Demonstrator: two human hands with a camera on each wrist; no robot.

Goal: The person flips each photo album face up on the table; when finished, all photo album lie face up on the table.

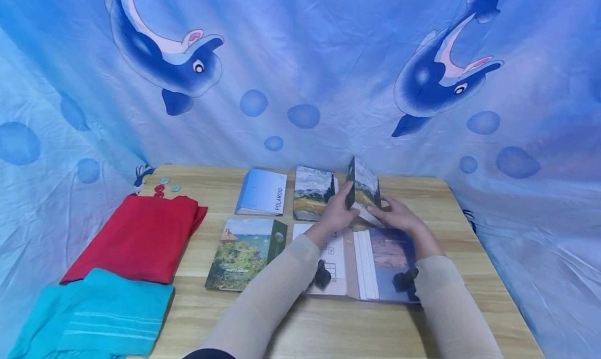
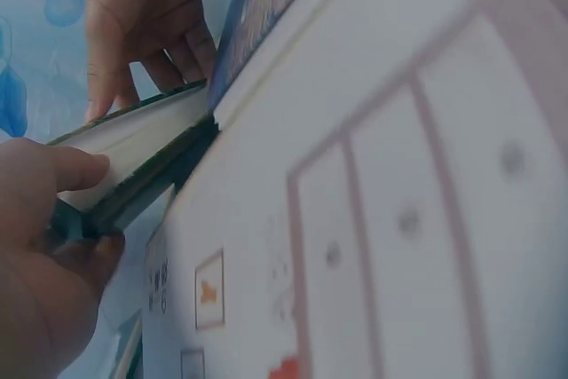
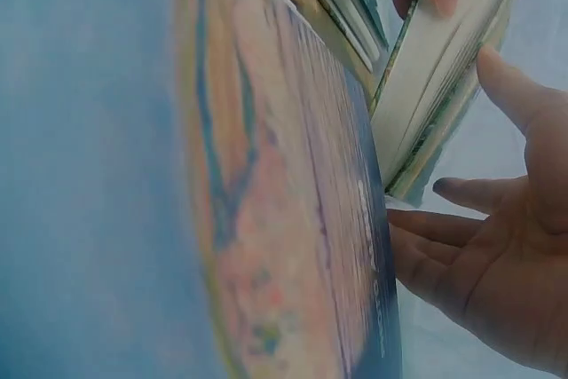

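From the head view, I see my left hand [image 1: 334, 213] gripping the small album [image 1: 363, 186] upright at 12 o'clock of the open album [image 1: 375, 265], my right hand [image 1: 396, 217] at its 3 o'clock. Left wrist: thumb and fingers [image 2: 75, 170] clamp its edge. Right wrist: my relaxed, uncurled fingers [image 3: 435, 255] lie just beside its lower corner.

Both arms wear long, soft beige sleeves [image 1: 277, 291]. A small black strap [image 1: 322, 275] sits at each wrist. The hands are bare.
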